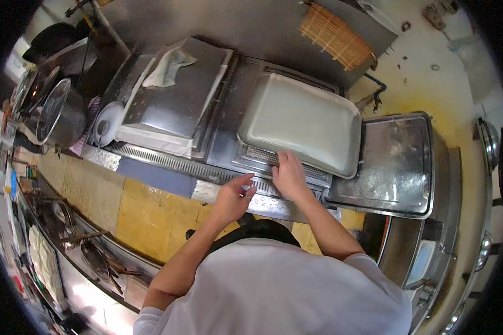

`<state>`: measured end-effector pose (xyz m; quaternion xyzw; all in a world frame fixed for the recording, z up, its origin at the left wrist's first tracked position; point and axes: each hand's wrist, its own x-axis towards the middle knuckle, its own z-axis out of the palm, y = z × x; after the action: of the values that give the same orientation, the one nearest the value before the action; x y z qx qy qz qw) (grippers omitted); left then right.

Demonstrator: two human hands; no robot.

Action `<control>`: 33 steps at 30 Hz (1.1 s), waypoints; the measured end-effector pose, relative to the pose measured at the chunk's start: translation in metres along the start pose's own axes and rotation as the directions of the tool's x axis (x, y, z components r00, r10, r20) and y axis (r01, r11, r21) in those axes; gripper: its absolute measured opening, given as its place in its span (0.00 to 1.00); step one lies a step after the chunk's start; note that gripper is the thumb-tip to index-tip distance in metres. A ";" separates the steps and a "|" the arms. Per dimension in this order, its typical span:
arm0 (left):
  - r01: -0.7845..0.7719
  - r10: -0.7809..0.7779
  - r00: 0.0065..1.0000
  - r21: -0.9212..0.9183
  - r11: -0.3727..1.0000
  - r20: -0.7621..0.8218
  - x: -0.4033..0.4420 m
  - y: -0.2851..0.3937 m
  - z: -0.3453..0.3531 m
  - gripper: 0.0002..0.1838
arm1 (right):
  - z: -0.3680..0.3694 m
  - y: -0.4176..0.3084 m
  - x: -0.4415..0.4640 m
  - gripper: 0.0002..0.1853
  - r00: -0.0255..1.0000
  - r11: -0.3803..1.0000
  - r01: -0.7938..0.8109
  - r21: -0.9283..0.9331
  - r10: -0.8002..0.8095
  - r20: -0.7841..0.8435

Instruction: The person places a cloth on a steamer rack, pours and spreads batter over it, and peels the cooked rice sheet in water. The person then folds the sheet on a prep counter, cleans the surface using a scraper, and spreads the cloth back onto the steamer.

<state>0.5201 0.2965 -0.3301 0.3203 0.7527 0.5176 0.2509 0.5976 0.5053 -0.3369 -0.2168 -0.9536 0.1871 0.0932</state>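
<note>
A large rectangular tray (304, 120) with a pale, smooth, whitish surface sits tilted on the steel counter, over a perforated metal rack (262, 155). My right hand (289, 175) is at the tray's near edge, fingers stretched forward over the rack and close to the rim; whether they touch the rim I cannot tell. My left hand (235, 196) hovers by the slotted grate along the counter's front, its fingers loosely bent and thumb apart, with nothing in them.
Left of the tray, a steel lid (167, 106) bears a crumpled cloth (170, 66). A dark metal tray (397, 167) stands at right. A bamboo mat (336, 36) hangs behind. Pots (61, 114) are far left, and a utensil-laden counter lies behind on the left.
</note>
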 end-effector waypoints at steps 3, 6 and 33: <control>0.024 -0.028 0.998 0.066 0.998 0.061 0.012 0.009 0.020 0.23 | 0.005 0.052 0.009 0.24 0.981 0.984 -0.015 -0.177 0.049 0.189; 0.131 -0.141 0.984 0.095 0.987 0.108 0.013 0.015 0.026 0.22 | -0.003 0.066 -0.004 0.22 0.997 0.999 0.023 -0.024 -0.021 0.070; 0.422 -0.435 0.852 -0.109 0.900 -0.292 -0.101 -0.034 -0.025 0.24 | 0.038 0.016 -0.030 0.16 0.895 0.973 0.102 0.206 -0.180 0.408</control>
<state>0.5621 0.1973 -0.3486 0.0542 0.8240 0.5077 0.2457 0.6207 0.4935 -0.3809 -0.0916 -0.9434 0.3075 -0.0840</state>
